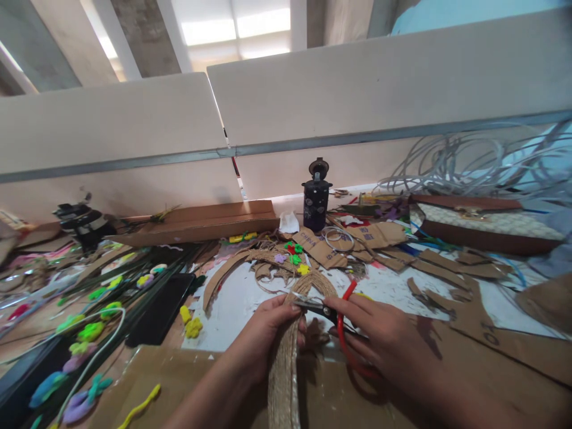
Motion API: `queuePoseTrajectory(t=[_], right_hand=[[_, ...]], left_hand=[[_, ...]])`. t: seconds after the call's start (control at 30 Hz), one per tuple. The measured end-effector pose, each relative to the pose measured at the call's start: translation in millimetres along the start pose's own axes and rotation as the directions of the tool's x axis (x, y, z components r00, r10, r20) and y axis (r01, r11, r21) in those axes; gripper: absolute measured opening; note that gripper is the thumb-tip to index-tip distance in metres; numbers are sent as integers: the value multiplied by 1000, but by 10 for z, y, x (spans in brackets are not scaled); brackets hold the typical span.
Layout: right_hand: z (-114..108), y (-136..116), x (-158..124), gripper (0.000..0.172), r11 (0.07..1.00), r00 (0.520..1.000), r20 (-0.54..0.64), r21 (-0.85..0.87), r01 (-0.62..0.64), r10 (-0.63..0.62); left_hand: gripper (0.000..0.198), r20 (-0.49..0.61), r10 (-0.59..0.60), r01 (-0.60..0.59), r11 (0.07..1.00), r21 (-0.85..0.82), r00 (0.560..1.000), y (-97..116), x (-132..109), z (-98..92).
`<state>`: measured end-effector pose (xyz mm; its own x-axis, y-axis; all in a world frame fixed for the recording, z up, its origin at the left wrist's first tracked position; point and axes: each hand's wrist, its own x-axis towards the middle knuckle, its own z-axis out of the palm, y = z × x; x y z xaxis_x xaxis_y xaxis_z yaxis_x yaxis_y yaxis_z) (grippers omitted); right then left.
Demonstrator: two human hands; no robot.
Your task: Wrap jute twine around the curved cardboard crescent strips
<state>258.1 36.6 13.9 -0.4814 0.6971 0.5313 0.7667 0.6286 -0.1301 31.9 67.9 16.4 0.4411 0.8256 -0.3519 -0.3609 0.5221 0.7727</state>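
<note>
A curved strip wrapped in tan twine (pixel 284 372) runs up from the bottom edge and bends over at the middle of the view. My left hand (pixel 263 333) grips it near the bend, thumb on top. In my right hand (pixel 379 333) is a pair of scissors with red handles (pixel 343 333). Their dark blades point left and lie across the twine-wrapped strip, close to my left thumb. Whether the blade tips hold a strand is too small to tell. Just beyond the bend sit small yellow, green, red and purple fuzzy flowers (pixel 295 259).
A black bottle (pixel 315 205) with its lid up stands behind the work. Cardboard scraps (pixel 440 268) and a patterned handbag (pixel 487 223) lie to the right. Leftward are a dark phone (pixel 161 310), colourful fuzzy flowers (pixel 92 331) and another bottle (pixel 84 226). A white partition (pixel 379 89) rises behind.
</note>
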Motion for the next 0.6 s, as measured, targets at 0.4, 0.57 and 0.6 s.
queuePoseTrajectory(t=[0.4,0.57,0.6], right_hand=[[61,10,-54,41,997,999,28,61,-46,44],[116,21,-74,42,977,994,39,183,-106,100],[108,24,-63,40,965,992,48,231,-123,115]], left_hand=[[16,-9,8,-8,1000,24,1000,-1,12,-12],[20,-10,-4,5,1000,25,1000,14,14,-19],[21,-10,-5,5,1000,29,1000,20,15,-22]])
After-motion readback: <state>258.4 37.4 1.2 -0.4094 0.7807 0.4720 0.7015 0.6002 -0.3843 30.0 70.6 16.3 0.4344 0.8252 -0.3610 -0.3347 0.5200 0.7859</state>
